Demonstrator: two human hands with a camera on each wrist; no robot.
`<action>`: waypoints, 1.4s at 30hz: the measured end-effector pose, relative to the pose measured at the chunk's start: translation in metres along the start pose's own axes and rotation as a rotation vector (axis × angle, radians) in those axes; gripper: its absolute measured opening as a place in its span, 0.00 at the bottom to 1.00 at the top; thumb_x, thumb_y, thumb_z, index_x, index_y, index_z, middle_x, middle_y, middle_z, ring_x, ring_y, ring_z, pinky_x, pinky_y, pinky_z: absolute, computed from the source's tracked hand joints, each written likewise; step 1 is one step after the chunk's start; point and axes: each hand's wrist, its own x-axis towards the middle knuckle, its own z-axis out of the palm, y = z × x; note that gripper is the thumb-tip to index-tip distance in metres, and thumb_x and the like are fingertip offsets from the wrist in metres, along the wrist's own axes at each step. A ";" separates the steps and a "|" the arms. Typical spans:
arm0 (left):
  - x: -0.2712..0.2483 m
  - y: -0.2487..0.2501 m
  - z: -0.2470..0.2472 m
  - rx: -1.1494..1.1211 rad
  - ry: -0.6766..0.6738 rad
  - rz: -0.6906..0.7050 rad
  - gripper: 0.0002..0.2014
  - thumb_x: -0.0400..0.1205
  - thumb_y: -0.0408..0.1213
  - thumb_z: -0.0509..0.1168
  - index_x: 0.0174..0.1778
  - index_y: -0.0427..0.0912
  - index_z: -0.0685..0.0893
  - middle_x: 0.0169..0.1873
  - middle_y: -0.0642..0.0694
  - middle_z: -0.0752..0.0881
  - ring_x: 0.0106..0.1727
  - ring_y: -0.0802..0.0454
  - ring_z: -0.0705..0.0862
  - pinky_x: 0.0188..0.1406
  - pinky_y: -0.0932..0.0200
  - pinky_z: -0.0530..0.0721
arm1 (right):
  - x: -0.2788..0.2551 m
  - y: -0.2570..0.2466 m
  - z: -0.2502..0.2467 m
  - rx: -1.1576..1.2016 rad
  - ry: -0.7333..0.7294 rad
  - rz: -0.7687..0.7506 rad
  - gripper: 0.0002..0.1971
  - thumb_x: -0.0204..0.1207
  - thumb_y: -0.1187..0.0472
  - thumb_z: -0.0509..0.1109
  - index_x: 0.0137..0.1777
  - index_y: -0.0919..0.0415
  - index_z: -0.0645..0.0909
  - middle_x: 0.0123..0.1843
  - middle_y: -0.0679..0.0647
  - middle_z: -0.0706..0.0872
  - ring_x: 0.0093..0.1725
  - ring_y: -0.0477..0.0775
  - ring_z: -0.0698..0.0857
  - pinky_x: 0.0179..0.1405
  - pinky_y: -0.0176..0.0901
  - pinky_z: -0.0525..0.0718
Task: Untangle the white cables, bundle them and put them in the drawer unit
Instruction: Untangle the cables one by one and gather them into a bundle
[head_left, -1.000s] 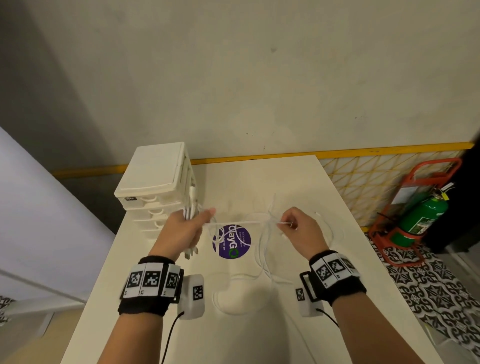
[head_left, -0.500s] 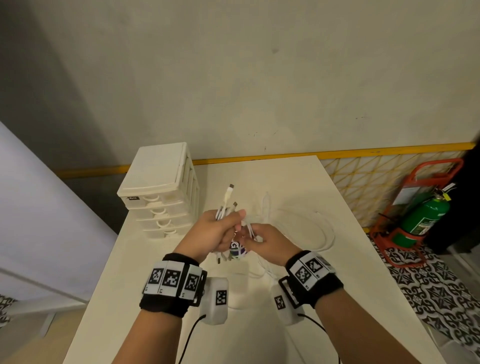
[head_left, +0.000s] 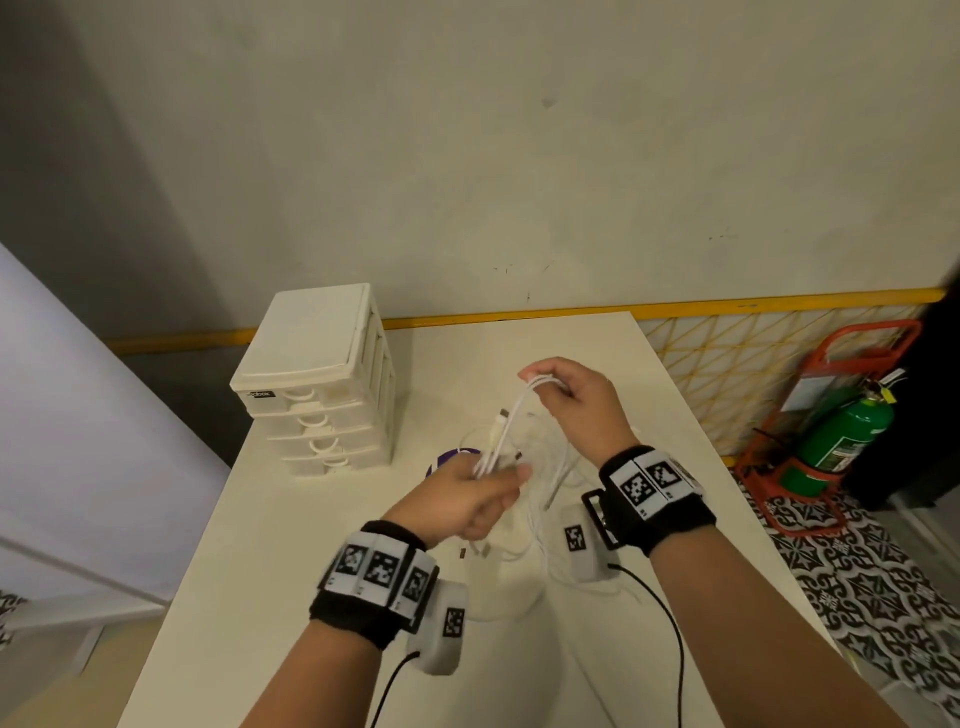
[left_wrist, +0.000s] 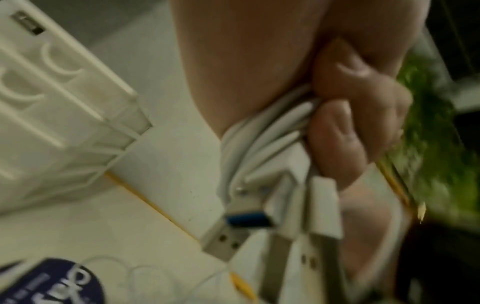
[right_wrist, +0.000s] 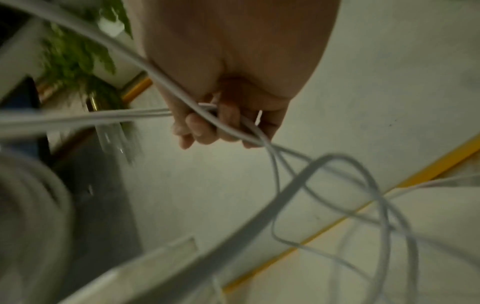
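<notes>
Two hands share one bunch of cables (head_left: 511, 415), and the strands between them give the line that counts. In the head view the left hand (head_left: 462, 496) sits at lower centre with its fingers curled round the plug ends; the left wrist view shows those fingers (left_wrist: 335, 131) wrapped over several white strands, with USB plugs (left_wrist: 233, 240) sticking out below the fist. The right hand (head_left: 571, 402) is up and to the right of it, further toward the back of the table (head_left: 234, 545), pinching the same strands at a bend between thumb and fingertips. The held run therefore slopes from lower left to upper right in the frame, fairly taut between the two grips.

From the right hand the rest of the cables falls away as slack. In the right wrist view loose loops (right_wrist: 337, 195) hang below the fingers (right_wrist: 197, 127) and cross one another, so some tangle probably remains there. More slack lies on the table beneath and between the hands, partly over a purple sticker (head_left: 441, 460).

Drawers (head_left: 322, 384) stand at the left of the frame, nearer the left hand, all shut as far as the fronts show. Judging by this, the next fold would draw the loose length toward the left fist, which acts as the anchor.
</notes>
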 end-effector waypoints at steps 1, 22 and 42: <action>-0.001 0.004 -0.004 -0.138 -0.036 0.052 0.21 0.81 0.48 0.65 0.22 0.45 0.76 0.12 0.53 0.64 0.13 0.57 0.58 0.16 0.67 0.56 | -0.002 0.011 -0.001 -0.090 -0.041 0.020 0.05 0.77 0.63 0.68 0.45 0.53 0.85 0.33 0.44 0.85 0.29 0.37 0.79 0.34 0.32 0.77; 0.023 0.030 -0.040 -0.547 0.815 0.454 0.20 0.87 0.53 0.50 0.33 0.46 0.68 0.18 0.54 0.66 0.20 0.56 0.64 0.22 0.64 0.68 | -0.069 0.058 0.059 -0.359 -0.420 -0.233 0.15 0.76 0.64 0.64 0.60 0.53 0.83 0.46 0.48 0.89 0.44 0.50 0.85 0.47 0.34 0.74; 0.028 0.017 -0.013 0.062 -0.030 0.042 0.22 0.85 0.52 0.56 0.34 0.37 0.76 0.16 0.47 0.68 0.17 0.51 0.67 0.20 0.63 0.70 | -0.020 0.028 -0.003 -0.524 0.183 -0.685 0.06 0.72 0.54 0.72 0.39 0.54 0.88 0.38 0.46 0.90 0.38 0.44 0.84 0.44 0.43 0.73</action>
